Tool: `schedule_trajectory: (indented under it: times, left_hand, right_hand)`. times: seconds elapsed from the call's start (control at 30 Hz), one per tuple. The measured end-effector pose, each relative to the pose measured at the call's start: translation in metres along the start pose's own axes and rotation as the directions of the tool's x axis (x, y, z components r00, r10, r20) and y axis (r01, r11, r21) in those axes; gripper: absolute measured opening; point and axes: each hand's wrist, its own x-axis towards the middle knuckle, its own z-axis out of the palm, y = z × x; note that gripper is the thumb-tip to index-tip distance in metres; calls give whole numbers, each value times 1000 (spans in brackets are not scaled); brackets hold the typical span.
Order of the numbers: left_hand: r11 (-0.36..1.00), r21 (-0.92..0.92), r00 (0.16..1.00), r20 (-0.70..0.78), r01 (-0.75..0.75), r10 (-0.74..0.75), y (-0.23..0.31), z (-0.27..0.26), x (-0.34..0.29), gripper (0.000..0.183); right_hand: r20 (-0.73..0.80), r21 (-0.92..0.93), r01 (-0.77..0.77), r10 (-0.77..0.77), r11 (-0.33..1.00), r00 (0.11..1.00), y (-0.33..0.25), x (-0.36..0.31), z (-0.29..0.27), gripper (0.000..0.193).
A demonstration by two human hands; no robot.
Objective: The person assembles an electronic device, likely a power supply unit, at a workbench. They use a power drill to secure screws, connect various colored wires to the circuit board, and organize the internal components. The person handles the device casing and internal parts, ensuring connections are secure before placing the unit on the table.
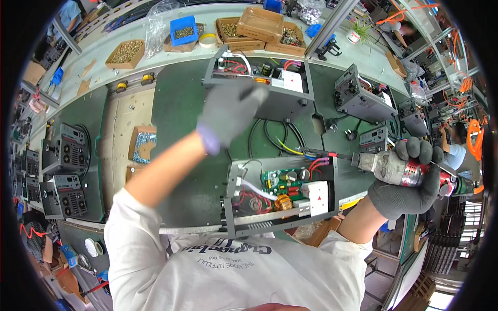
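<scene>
My right hand, in a dark grey glove, is wrapped round a power screwdriver with a red and grey body. Its long bit points left, above the right end of the nearer machine. That casing is open on top, showing a green circuit board, a copper coil, wires and a white panel. Motion smears my gloved left hand, which is in front of the farther open machine. Whether its fingers touch that machine or hold anything cannot be made out. Black cables lie between both machines.
More open machines line the right side, and closed ones stand at left. Screw boxes include one at centre left and another on the back shelf. A metal post rises behind. Other people work farther off.
</scene>
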Motion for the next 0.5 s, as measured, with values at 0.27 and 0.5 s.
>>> schedule_trajectory:
  times: [0.27, 0.5]
  left_hand:
    - [691, 667, 886, 457, -278, -85, -47, 21, 137, 39]
    - [660, 688, 840, 520, -302, -158, -48, 30, 141, 38]
  right_hand:
    - [-155, -106, -65, 48, 992, 987, 47, 28, -7, 29]
    - [-195, -181, -104, 68, 978, 978, 77, 41, -20, 28]
